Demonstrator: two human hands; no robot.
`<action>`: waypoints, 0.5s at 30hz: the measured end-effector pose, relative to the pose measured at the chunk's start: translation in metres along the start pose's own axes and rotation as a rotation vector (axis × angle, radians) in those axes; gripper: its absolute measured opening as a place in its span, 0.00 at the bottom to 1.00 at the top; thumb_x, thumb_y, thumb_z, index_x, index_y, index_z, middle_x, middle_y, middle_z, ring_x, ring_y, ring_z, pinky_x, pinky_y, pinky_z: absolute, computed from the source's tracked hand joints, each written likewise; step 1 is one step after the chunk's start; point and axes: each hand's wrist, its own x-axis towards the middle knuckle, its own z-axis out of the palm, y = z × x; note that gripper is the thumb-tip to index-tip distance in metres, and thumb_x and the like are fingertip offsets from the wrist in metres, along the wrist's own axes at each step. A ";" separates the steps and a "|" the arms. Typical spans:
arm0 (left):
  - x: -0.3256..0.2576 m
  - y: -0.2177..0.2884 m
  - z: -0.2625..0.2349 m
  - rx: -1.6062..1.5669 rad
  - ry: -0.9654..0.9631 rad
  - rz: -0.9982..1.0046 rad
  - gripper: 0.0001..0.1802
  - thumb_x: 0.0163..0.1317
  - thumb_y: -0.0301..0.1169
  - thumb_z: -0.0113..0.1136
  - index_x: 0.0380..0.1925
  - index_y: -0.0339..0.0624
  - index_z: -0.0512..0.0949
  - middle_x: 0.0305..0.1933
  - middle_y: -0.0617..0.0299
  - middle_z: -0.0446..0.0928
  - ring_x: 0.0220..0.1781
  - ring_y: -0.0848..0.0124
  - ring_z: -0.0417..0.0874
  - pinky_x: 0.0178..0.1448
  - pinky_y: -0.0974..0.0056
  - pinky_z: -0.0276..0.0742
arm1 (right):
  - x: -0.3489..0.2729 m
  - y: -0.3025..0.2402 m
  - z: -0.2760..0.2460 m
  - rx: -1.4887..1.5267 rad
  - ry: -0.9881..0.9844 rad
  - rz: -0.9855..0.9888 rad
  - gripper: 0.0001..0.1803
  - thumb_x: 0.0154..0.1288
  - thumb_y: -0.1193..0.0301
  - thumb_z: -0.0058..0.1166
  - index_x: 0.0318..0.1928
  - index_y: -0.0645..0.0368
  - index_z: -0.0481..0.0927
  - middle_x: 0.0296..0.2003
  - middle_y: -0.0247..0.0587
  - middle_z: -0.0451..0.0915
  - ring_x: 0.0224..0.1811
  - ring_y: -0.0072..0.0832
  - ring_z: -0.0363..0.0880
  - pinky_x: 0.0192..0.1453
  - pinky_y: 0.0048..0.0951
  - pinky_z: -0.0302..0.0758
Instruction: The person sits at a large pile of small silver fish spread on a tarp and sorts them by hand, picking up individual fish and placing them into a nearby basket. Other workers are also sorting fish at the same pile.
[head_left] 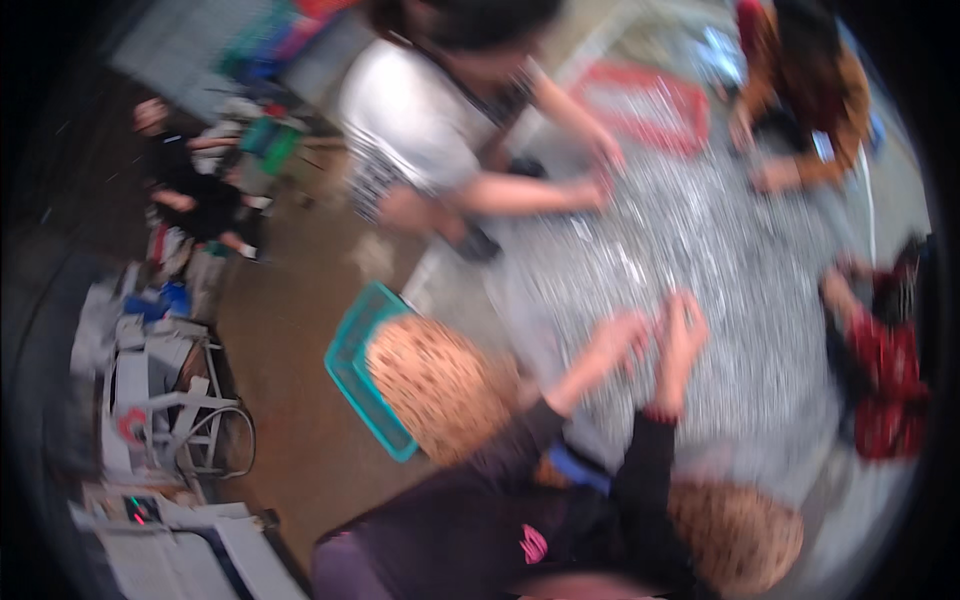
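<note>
the view is blurred, so fine detail is lost. nearest, the person's dark sleeves rise from the lower edge, with a tan speckled lap (pixel 445 385) below them and a teal tray (pixel 352 372) just beside it at the surface's near left corner. the left hand (pixel 622 338) and the right hand (pixel 682 325) meet close together over the near part of the surface (pixel 760 380), which is covered by a spread of small silvery pieces (pixel 700 240). the fingers of both hands point toward each other and seem pinched on something tiny between them, but whether either grip is clamped on a piece i cannot tell.

further on, across the surface's far left edge, a person in a pale top leans in, with one hand (pixel 600 190) resting on the silvery spread. at the far edge lies a red frame (pixel 690 120), and another person in a brown top sits at the far right corner. a person in red is at the right edge.
</note>
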 end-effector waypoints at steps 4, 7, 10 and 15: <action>-0.001 0.002 -0.001 -0.181 0.056 -0.171 0.14 0.67 0.41 0.50 0.26 0.46 0.70 0.24 0.68 0.69 0.23 0.79 0.69 0.22 0.72 0.62 | 0.002 0.009 -0.015 0.294 -0.034 -0.005 0.09 0.65 0.70 0.55 0.36 0.65 0.81 0.23 0.30 0.76 0.17 0.12 0.65 0.17 0.14 0.55; -0.003 0.010 0.006 -0.322 0.052 -0.221 0.16 0.68 0.43 0.49 0.26 0.47 0.68 0.24 0.68 0.69 0.24 0.79 0.68 0.22 0.72 0.61 | 0.007 0.001 -0.019 0.357 -0.026 0.039 0.10 0.65 0.69 0.55 0.36 0.65 0.81 0.23 0.31 0.75 0.15 0.12 0.64 0.15 0.13 0.51; -0.002 0.016 0.013 -0.213 0.114 -0.223 0.16 0.68 0.45 0.48 0.34 0.44 0.71 0.26 0.68 0.70 0.27 0.78 0.70 0.24 0.73 0.64 | 0.008 -0.005 -0.015 0.262 -0.049 0.063 0.10 0.65 0.68 0.55 0.37 0.64 0.80 0.26 0.31 0.75 0.17 0.11 0.65 0.14 0.12 0.50; 0.001 0.015 0.016 -0.187 0.034 -0.182 0.15 0.67 0.43 0.52 0.36 0.42 0.72 0.27 0.68 0.71 0.28 0.79 0.71 0.25 0.74 0.65 | 0.005 0.003 -0.015 0.377 -0.171 -0.004 0.10 0.65 0.67 0.55 0.37 0.62 0.80 0.28 0.32 0.76 0.17 0.12 0.65 0.14 0.12 0.50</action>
